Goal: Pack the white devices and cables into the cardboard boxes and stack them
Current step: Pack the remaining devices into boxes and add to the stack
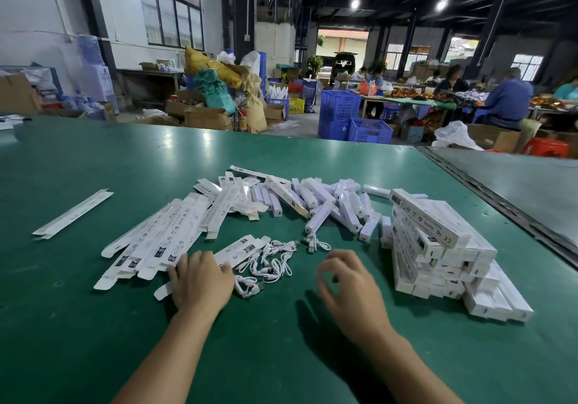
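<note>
On the surface, the left hand rested spread on flimsy boxes while the right hand hovered loosely curled, empty, beside limp cables, probably best pinched mid-coil.

A fan of flattened white cardboard boxes, long and narrow with printed marks, is spread left of centre on the green worktop, and one more flat box is laid well apart at the far left. Behind and to the right of the fan, white bar-shaped devices are heaped loosely at all angles, and short white cables are gathered in a tangle just in front. At the right, closed boxes are stacked in crossed layers, with a few more laid at the stack's foot.
</note>
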Action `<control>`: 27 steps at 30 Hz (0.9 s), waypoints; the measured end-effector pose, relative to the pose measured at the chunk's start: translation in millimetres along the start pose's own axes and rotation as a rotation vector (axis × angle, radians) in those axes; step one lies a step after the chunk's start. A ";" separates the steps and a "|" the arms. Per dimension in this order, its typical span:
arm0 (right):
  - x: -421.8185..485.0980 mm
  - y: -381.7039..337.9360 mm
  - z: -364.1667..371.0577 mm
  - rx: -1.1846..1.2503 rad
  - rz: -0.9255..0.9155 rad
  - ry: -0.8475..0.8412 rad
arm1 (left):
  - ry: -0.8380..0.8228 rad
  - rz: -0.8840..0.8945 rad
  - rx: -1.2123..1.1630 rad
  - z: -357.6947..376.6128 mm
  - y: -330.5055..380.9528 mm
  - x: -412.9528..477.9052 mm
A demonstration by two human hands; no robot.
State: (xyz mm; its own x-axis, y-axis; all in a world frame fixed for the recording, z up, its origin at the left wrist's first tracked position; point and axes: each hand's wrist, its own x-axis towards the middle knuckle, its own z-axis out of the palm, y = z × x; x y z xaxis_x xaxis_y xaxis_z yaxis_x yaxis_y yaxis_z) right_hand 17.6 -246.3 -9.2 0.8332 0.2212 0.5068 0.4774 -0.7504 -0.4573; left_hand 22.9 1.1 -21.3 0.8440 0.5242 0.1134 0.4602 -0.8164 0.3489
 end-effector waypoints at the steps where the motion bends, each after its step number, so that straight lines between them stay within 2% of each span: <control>1: -1.6 -1.8 6.5 -0.006 -0.025 -0.060 | 0.011 0.005 0.025 -0.2 0.2 0.1; 4: -4.3 -3.8 18.9 -0.016 -0.095 -0.221 | 0.019 0.016 0.067 -0.7 0.9 0.3; 6: -4.4 -2.5 21.0 -0.003 -0.121 -0.271 | 0.032 0.020 0.066 -1.0 -0.2 1.5; 12: -3.2 1.6 18.7 0.085 -0.135 -0.290 | 0.074 0.003 -0.060 -5.3 -2.7 5.5; 17: -2.2 0.3 18.2 0.140 -0.120 -0.287 | 0.197 0.067 -0.073 -11.8 8.1 -4.1; 19: -2.2 -0.3 18.0 0.148 -0.119 -0.297 | 0.271 0.152 -0.118 -13.5 16.6 -9.9; 23: -1.3 -6.6 18.8 0.185 -0.077 -0.286 | 0.501 0.498 -0.274 -17.4 39.3 -32.9; 25: -1.0 -11.1 17.5 0.321 -0.010 -0.267 | 0.614 0.624 -0.288 -11.5 48.4 -41.6; 27: -1.0 -16.2 16.7 0.554 0.055 -0.240 | 0.712 0.755 -0.336 -3.9 56.9 -47.3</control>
State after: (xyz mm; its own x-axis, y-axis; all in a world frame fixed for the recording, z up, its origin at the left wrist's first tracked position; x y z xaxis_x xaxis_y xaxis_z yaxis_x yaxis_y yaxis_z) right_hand 13.7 -223.9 -14.5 0.8696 0.3740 0.3222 0.4525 -0.3427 -0.8233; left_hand 8.0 -69.2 -3.2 0.4745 0.0241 0.8799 -0.2999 -0.9354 0.1873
